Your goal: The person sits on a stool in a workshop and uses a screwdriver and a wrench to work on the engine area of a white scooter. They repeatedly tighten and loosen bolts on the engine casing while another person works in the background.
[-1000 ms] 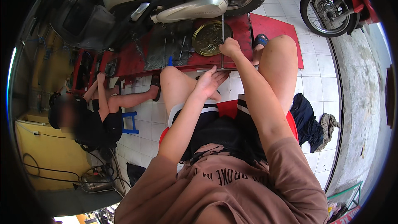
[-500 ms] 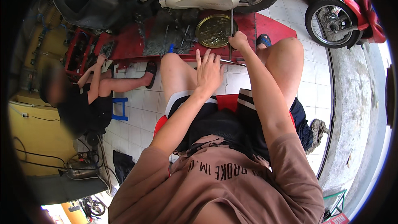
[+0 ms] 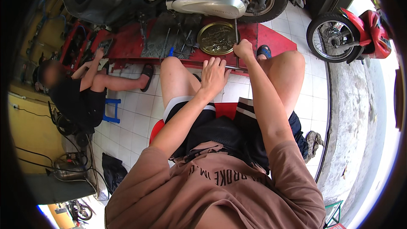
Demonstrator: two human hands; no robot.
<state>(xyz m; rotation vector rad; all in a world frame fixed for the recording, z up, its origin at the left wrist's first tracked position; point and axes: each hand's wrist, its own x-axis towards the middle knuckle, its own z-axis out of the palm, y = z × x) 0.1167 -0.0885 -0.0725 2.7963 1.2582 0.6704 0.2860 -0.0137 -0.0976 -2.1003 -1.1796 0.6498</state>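
Though two hands (image 3: 213, 78) (image 3: 243, 49), one T-bar (image 3: 236, 34), beside one round tray (image 3: 214, 54).

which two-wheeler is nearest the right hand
The scooter with the silver side cover, just beyond the right hand; the red motorbike stands farther right, and another motorbike far off, lower left.

A slim metal T-handle wrench (image 3: 236, 32) points forward

Daylight glare at right; left side dimmer; wall (image 3: 349, 135) bowed near black rim; co-worker's head (image 3: 51, 73) blurred
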